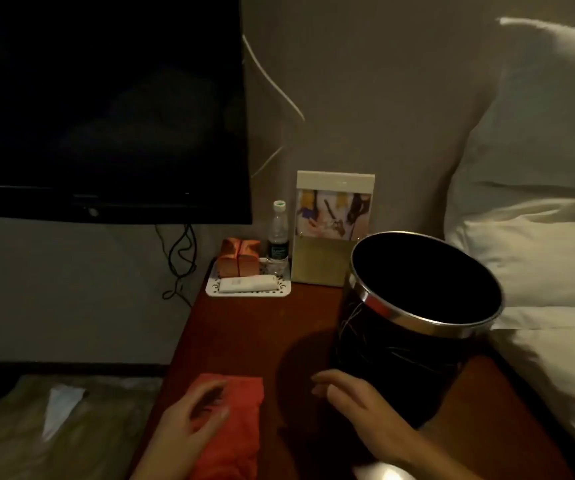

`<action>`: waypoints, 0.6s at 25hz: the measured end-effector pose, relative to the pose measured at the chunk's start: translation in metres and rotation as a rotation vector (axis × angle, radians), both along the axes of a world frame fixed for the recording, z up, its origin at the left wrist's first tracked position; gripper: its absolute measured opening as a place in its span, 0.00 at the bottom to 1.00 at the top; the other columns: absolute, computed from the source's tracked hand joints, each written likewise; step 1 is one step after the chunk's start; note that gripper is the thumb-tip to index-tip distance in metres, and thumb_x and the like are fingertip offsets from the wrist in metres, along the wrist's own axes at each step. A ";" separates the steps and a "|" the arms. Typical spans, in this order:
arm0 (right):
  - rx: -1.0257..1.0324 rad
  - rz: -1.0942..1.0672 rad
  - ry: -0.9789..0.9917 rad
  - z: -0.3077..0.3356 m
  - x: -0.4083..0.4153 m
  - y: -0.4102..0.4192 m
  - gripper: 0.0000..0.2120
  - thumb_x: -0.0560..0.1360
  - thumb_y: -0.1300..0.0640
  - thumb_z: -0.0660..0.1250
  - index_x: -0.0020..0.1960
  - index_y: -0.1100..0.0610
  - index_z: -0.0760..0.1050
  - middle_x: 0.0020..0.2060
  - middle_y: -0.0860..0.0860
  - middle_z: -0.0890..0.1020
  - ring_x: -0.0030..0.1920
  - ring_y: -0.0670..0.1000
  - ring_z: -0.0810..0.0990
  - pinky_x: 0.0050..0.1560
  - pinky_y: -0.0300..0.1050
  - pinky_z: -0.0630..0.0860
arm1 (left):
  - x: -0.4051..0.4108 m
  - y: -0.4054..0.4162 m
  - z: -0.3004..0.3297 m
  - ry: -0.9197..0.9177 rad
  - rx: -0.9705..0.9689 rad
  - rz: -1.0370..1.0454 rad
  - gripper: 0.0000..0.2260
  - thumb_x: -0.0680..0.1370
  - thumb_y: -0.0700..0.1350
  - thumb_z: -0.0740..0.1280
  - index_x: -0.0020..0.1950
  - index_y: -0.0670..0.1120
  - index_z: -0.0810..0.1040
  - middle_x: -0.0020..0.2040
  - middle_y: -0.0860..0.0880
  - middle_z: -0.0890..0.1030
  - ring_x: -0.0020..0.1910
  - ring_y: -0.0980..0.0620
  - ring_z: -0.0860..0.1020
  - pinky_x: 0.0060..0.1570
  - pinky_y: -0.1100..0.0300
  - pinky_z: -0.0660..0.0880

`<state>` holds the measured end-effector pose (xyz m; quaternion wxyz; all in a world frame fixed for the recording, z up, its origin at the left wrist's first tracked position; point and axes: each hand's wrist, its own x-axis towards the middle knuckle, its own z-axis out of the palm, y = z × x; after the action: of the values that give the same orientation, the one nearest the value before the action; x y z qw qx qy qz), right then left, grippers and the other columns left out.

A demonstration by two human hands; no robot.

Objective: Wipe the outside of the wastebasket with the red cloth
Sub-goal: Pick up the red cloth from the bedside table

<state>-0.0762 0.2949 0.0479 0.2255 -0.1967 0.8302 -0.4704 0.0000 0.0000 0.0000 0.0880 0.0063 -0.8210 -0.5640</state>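
Near edge of the red-brown table (244,341): left hand (189,420) lies on the red cloth (241,427), fingers loosely curled, grasp not confirmable. Right hand (358,407), fingers relaxed, touches the lower side of the black wastebasket (400,351), upright at right. Far end: white tray (286,292) holding a water bottle (278,237), framed card (331,230) beside it.

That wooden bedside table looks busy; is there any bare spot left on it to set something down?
Yes: the table is bare in the middle, between the white tray at the back, the red cloth in front and the wastebasket on the right. The back is crowded with tray, water bottle and sign holder. The front holds the left hand and right hand.
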 end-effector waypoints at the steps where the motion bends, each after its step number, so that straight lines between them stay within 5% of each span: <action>1: 0.038 0.033 0.027 -0.015 0.000 -0.001 0.43 0.63 0.16 0.55 0.69 0.41 0.71 0.62 0.38 0.78 0.63 0.34 0.74 0.70 0.44 0.71 | 0.004 -0.001 -0.017 0.054 -0.034 0.062 0.21 0.64 0.61 0.72 0.57 0.67 0.77 0.53 0.63 0.82 0.52 0.61 0.81 0.53 0.73 0.73; 4: 0.246 0.166 0.203 -0.055 -0.007 -0.004 0.44 0.69 0.19 0.56 0.77 0.43 0.63 0.72 0.38 0.67 0.72 0.34 0.63 0.76 0.43 0.61 | 0.006 -0.005 -0.060 0.147 -0.332 0.188 0.17 0.69 0.61 0.67 0.56 0.59 0.80 0.55 0.60 0.82 0.54 0.65 0.77 0.57 0.76 0.67; 9: 0.403 0.270 0.353 -0.097 -0.003 -0.012 0.45 0.73 0.24 0.56 0.81 0.49 0.54 0.79 0.45 0.58 0.78 0.43 0.54 0.77 0.41 0.52 | 0.005 0.003 -0.101 0.099 -0.892 0.171 0.26 0.75 0.64 0.58 0.61 0.48 0.80 0.59 0.49 0.80 0.58 0.49 0.78 0.61 0.58 0.65; 12: 0.404 0.270 0.446 -0.103 0.002 -0.015 0.47 0.72 0.22 0.55 0.81 0.49 0.55 0.79 0.46 0.59 0.77 0.44 0.55 0.78 0.42 0.54 | 0.005 0.009 -0.093 0.106 -1.001 0.139 0.23 0.75 0.63 0.58 0.62 0.52 0.79 0.61 0.50 0.80 0.58 0.47 0.78 0.60 0.57 0.62; 15: 0.352 0.266 0.509 -0.100 0.004 -0.022 0.47 0.72 0.22 0.56 0.80 0.51 0.57 0.77 0.48 0.62 0.76 0.44 0.59 0.77 0.44 0.57 | 0.006 0.025 -0.090 0.118 -1.027 0.061 0.23 0.75 0.64 0.58 0.64 0.56 0.77 0.62 0.53 0.79 0.60 0.49 0.77 0.61 0.55 0.70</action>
<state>-0.0724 0.2725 -0.0517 0.1010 -0.3725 0.8954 -0.2219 0.0064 0.0251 -0.0897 0.1421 -0.0457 -0.9852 -0.0847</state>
